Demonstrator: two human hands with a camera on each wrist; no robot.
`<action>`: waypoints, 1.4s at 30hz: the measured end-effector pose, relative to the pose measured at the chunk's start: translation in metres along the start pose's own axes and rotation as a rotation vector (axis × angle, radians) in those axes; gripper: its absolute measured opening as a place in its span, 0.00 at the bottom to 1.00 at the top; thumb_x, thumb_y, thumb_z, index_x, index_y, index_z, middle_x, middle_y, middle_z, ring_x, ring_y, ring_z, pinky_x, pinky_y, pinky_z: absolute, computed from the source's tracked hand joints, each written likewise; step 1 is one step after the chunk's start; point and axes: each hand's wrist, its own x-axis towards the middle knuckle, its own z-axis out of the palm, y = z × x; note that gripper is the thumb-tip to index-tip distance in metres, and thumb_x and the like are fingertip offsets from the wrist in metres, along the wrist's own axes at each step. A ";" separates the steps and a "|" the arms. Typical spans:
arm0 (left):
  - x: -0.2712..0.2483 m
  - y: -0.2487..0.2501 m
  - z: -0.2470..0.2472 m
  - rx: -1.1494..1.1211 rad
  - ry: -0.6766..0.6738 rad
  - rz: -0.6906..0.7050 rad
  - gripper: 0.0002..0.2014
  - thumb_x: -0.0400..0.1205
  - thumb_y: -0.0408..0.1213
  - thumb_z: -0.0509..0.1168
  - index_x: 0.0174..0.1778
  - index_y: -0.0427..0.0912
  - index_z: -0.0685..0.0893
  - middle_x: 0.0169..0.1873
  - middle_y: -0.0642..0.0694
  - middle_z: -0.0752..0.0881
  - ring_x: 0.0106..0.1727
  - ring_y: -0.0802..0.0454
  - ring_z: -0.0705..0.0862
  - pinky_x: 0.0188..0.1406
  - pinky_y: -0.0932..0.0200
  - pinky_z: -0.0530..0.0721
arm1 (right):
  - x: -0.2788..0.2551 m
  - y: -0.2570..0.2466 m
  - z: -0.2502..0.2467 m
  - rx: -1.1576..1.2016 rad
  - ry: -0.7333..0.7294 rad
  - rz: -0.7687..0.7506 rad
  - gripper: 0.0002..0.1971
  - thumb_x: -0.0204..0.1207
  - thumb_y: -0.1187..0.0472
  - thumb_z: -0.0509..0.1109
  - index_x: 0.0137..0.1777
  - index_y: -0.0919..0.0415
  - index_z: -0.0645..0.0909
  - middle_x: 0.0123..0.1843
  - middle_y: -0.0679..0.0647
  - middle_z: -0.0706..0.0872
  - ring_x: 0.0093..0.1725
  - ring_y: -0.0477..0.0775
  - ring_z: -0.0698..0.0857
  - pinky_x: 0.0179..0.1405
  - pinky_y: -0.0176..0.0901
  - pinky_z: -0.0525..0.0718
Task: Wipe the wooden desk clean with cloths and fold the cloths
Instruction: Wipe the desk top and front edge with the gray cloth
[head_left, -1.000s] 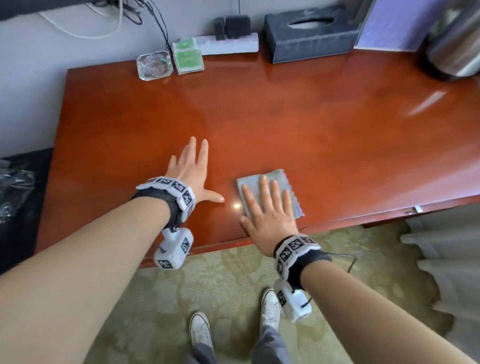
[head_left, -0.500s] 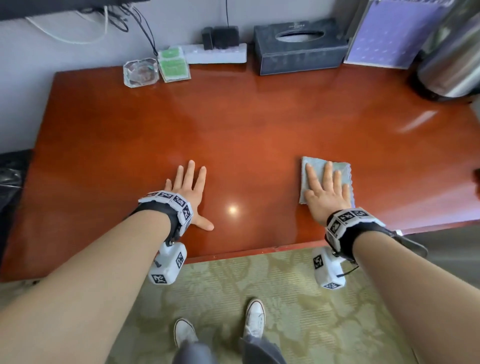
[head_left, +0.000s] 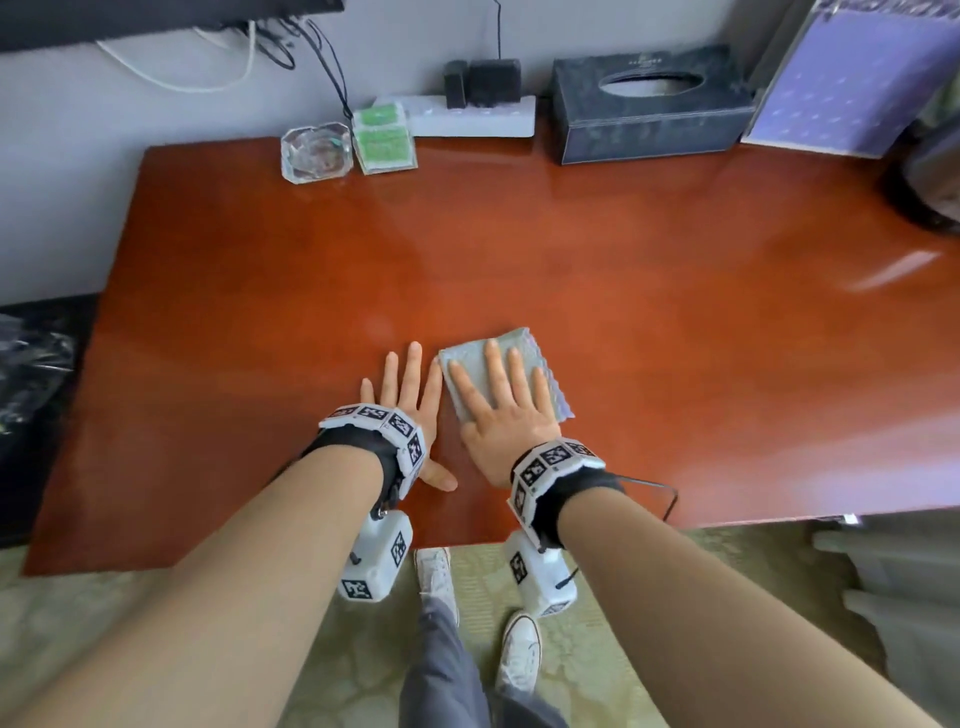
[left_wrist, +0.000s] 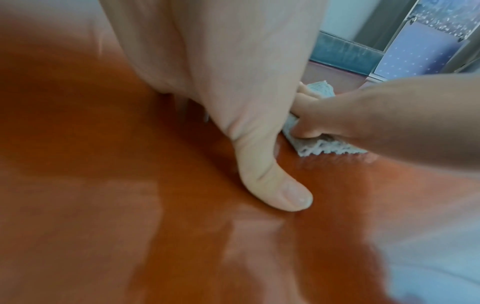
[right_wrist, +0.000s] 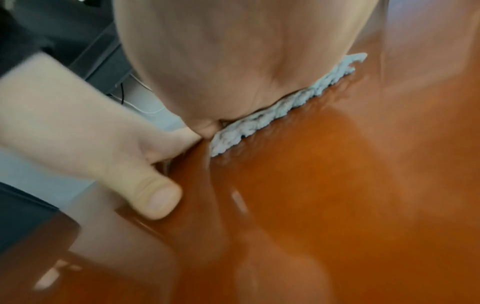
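**Cloth slid back left, hands now side by side**

Change: half a second ago my right hand (head_left: 506, 415) had the cloth (head_left: 470, 364) out at the right-centre of the frame, well apart from my left hand (head_left: 405, 400). Now cloth and right hand sit at lower centre, just beside the left hand. The left hand has kept flat on the wood.

Grip: right hand has fingers straight and spread, palm pressing flat on the cloth, nothing curled round it. Left hand is flat on the desk (head_left: 675, 312), fingers straight, thumb out to the side, holding nothing. In the right wrist view the cloth's ragged edge (right_wrist: 272, 111) pokes out under my palm; in the left wrist view my left thumb (left_wrist: 280, 191) lies on the wood and the cloth (left_wrist: 327, 148) sits just past it under my right hand.

Containers: dark tissue box (head_left: 649, 104) at upper centre-right, oval slot on top, contents too dark to tell. Glass ashtray (head_left: 314, 153) at upper left; what is in it, I cannot tell.

Counts: one cloth, one tissue box, one ashtray, two green packets (head_left: 382, 137) beside the ashtray, one white power strip (head_left: 467, 119) with two black plugs, one purple board (head_left: 852, 78) at upper right, two white shoes at bottom.
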 end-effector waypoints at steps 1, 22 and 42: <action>-0.001 0.000 0.000 -0.014 0.004 0.002 0.76 0.59 0.73 0.74 0.81 0.45 0.22 0.79 0.39 0.19 0.82 0.33 0.26 0.81 0.29 0.40 | 0.003 0.010 -0.003 -0.016 -0.004 -0.010 0.33 0.84 0.47 0.44 0.83 0.39 0.28 0.83 0.54 0.23 0.83 0.61 0.27 0.82 0.64 0.33; -0.004 -0.002 0.001 -0.082 0.012 0.036 0.78 0.58 0.73 0.75 0.81 0.46 0.21 0.77 0.40 0.17 0.80 0.34 0.22 0.81 0.27 0.37 | 0.038 0.009 -0.027 0.047 -0.006 0.096 0.35 0.82 0.47 0.42 0.81 0.39 0.23 0.82 0.57 0.21 0.82 0.63 0.24 0.80 0.66 0.30; 0.035 -0.070 -0.088 -0.155 0.236 -0.013 0.55 0.78 0.68 0.60 0.86 0.38 0.36 0.84 0.36 0.32 0.86 0.37 0.35 0.84 0.34 0.45 | 0.099 0.000 -0.068 0.107 -0.003 0.215 0.36 0.82 0.47 0.48 0.83 0.38 0.29 0.83 0.58 0.23 0.83 0.64 0.27 0.81 0.66 0.32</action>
